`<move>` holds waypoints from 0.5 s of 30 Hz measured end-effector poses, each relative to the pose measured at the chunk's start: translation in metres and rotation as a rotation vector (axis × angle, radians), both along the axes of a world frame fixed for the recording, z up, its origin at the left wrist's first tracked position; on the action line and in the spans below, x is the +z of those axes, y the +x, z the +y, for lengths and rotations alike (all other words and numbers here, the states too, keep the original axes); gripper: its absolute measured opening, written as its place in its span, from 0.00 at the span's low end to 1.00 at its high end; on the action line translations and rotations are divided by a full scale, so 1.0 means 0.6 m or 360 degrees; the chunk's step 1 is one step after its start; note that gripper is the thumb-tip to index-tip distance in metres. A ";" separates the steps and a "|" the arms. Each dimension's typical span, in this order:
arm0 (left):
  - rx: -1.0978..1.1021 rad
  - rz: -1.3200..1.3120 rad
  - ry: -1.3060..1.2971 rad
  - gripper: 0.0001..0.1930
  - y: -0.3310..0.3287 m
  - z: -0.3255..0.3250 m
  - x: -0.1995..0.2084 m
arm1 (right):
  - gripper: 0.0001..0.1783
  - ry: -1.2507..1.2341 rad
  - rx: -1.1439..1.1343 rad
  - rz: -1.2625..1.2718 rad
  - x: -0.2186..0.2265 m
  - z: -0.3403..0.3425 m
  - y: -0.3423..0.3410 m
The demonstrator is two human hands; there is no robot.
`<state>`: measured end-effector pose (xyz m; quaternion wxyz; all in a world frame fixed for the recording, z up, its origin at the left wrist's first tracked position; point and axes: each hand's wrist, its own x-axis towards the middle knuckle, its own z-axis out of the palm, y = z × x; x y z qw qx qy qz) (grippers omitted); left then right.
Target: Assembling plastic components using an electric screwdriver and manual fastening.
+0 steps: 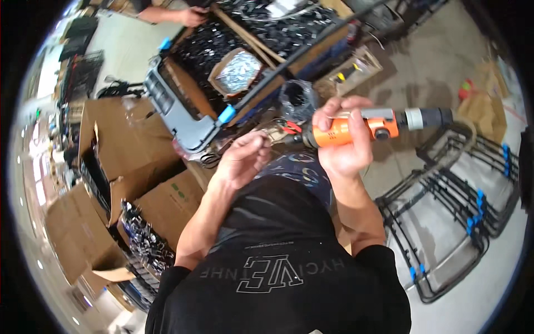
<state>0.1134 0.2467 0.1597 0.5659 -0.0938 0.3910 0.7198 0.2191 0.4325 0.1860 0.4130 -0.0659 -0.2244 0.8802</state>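
My right hand (346, 158) is wrapped round an orange power screwdriver (332, 135), which lies level with its black nose toward the left. A grey and black connector (425, 119) sits at its right end, with a hose trailing down from it. Just left of the nose, my left hand (243, 160) is closed, thumb and forefinger pinched together. Whatever is between those fingertips, if anything, is too small to make out. Behind the screwdriver's nose shows a small red thing (292, 127).
Ahead, a bin of black parts (203, 47) holds a carton of silvery pieces (239, 72). A grey plastic frame (178, 114) leans at its near side. Cardboard boxes (125, 133) stand left; black tubular frames with blue clips (445, 214) lie right. Another person's hand (192, 16) reaches over the bin.
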 end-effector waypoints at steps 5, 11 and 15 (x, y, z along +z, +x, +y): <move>-0.0035 0.0063 0.0011 0.10 -0.035 -0.048 0.002 | 0.12 0.0334 -0.0071 -0.0200 0.029 -0.064 -0.037; -0.0120 -0.0038 0.0089 0.10 -0.120 -0.107 0.000 | 0.12 0.0540 -0.0220 -0.0254 0.069 -0.138 -0.070; -0.0132 0.0018 0.0180 0.10 -0.184 -0.125 0.004 | 0.12 0.0486 -0.0339 -0.0255 0.078 -0.189 -0.063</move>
